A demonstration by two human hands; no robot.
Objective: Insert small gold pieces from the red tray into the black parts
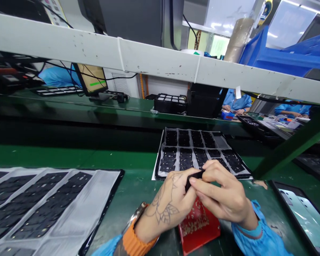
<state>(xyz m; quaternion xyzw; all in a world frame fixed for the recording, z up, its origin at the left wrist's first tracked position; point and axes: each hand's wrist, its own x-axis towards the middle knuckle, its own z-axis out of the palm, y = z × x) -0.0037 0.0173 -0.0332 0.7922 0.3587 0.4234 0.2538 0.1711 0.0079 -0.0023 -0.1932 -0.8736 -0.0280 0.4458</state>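
My left hand (168, 204) and my right hand (224, 195) meet low in the middle of the view, over the green bench. Together they pinch a small black part (193, 179) between fingertips and thumbs. A tattoo covers the back of my left hand, and an orange watch strap sits on that wrist. Under both hands lies a red board (200, 225) with small gold markings. Just beyond the fingers rests a black tray (200, 151) with compartments full of small black parts.
A large tray (42, 206) of black parts on white sheets lies at the left. A dark tray (304, 213) with pale sheets sits at the right. A white rail (154, 60) crosses overhead. Across the bench are a monitor (92, 80), stacked black trays (170, 103) and people in blue sleeves (236, 103).
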